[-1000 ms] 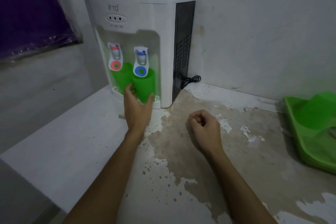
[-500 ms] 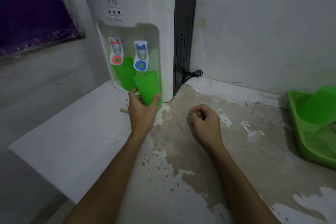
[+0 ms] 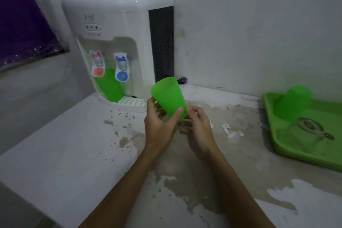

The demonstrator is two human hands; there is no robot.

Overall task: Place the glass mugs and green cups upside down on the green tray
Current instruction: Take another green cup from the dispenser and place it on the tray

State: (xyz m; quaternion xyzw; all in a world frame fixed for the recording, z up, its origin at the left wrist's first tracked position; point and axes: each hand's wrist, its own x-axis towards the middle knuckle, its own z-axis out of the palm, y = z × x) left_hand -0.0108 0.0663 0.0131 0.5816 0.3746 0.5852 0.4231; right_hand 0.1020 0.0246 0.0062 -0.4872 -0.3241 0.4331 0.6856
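My left hand (image 3: 160, 126) grips a green plastic cup (image 3: 169, 95) by its lower part, rim up and tilted left, above the counter in front of the dispenser. My right hand (image 3: 199, 126) sits against the cup's base from the right, fingers curled around it. A second green cup (image 3: 109, 85) stands under the red tap. On the green tray (image 3: 303, 155) at the right, a green cup (image 3: 291, 102) stands upside down, and a glass mug (image 3: 306, 131) sits inverted beside it.
A white water dispenser (image 3: 118, 24) stands in the back corner with its black cord (image 3: 182, 80) beside it. The counter (image 3: 74, 153) has peeling paint and drops off at the left edge. Walls close in behind.
My left hand lifted the green cup out from under the blue tap and carried it right. My right hand opened from a fist and came up to the cup's base.
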